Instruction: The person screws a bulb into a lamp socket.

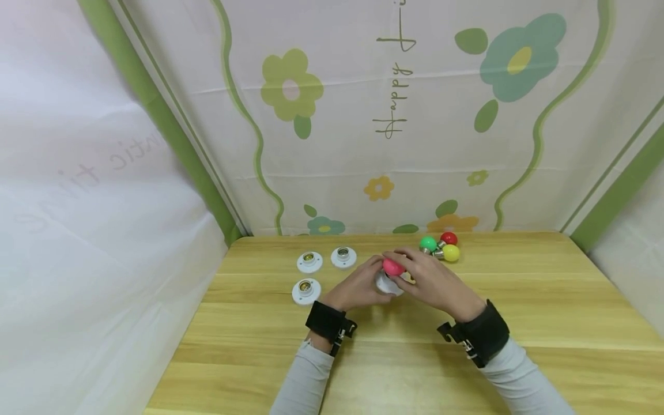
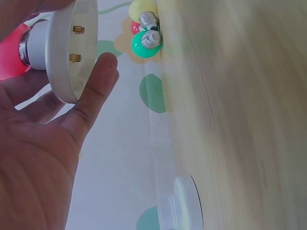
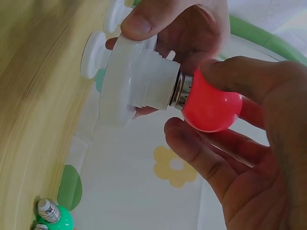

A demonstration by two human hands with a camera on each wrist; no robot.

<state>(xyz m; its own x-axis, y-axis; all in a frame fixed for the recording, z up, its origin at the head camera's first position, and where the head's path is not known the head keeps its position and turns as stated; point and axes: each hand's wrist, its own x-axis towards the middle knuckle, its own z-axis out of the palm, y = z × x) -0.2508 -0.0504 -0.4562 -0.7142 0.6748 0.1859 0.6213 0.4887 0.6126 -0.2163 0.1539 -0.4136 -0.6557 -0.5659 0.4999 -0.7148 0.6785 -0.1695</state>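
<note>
Evidently the two hands split the work: the left hand (image 1: 362, 286) steadies while the right hand (image 1: 432, 276) handles the bulb. The left fingers are bent around the edge of a white lamp holder (image 3: 117, 81), thumb pressed on its rim; that wide base offers a firm grip and leaves the socket mouth unobstructed. The right fingers are curved, parted only by the width of the pink-red bulb (image 3: 213, 108), with the thumb on its round side; whether every fingertip touches is hard to tell. Such a hold around the globe would suit turning it.

The bulb stands above the holder, its metal neck (image 3: 183, 91) in the mouth and a band of metal showing, so it seems not fully seated. Both are lifted off the worktop (image 1: 249, 357), near its middle, base facing down, probably to give the fingers room beneath.

At the left, three more holders (image 1: 309, 262) (image 1: 343, 257) (image 1: 306, 291) lie flat with their mouths up, which leaves them stable and easy to reach. At the far right, a green bulb (image 1: 427, 244), a red bulb (image 1: 449, 238) and a yellow bulb (image 1: 451, 253) lie clustered on their sides, presumably because round globes cannot stand.
</note>
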